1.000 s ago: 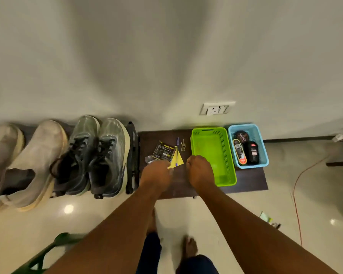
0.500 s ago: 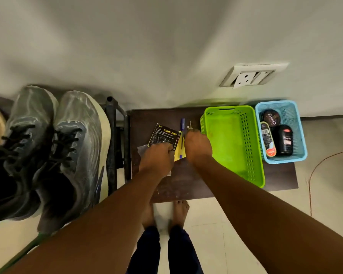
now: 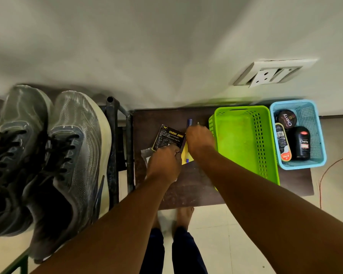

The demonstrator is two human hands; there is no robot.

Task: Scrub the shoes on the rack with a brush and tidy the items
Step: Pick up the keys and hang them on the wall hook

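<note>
Two grey sneakers (image 3: 67, 155) with black laces stand on the black metal rack (image 3: 115, 139) at the left. On the dark brown board (image 3: 186, 190) lie a black printed packet (image 3: 169, 136), a yellow paper (image 3: 184, 155) and a blue pen (image 3: 189, 122). My left hand (image 3: 164, 165) pinches the packet's near edge with curled fingers. My right hand (image 3: 200, 140) lies over the pen, its fingertips bent down beside a small metal piece (image 3: 198, 123); its grip is hidden.
An empty green basket (image 3: 246, 143) stands right of my hands. Beside it, a blue basket (image 3: 313, 135) holds shoe polish tins and a black bottle. A wall socket (image 3: 269, 74) sits above; a red cable (image 3: 325, 175) runs on the floor.
The camera has come closer to the board. My right hand moved slightly farther over the pen toward the metal piece, and my left hand settled on the packet's near edge.
</note>
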